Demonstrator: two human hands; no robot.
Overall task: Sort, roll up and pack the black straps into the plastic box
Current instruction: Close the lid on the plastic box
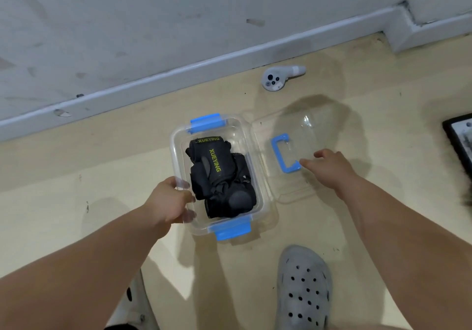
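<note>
- The pale floor (76,176) carries everything; a grey wall (127,22) and its white skirting board (229,56) run along the floor's far edge
- A clear plastic box (176,155) stands open mid-floor, with a blue latch (205,122) at its far end and another (232,230) at its near end
- Its clear lid (319,130) lies flat on the floor, touching the box's right side, blue handle (281,155) up
- A grey perforated clog (304,288) stands near the floor's near edge
- The black straps (219,176), rolled and bundled, fill the box; green lettering shows
- Left hand (168,201) grips the box's left rim, fingers curled over it
- Right hand (329,166) is spread loosely, holding nothing, fingertips at the handle
- A white controller (278,76) lies by the skirting board
</note>
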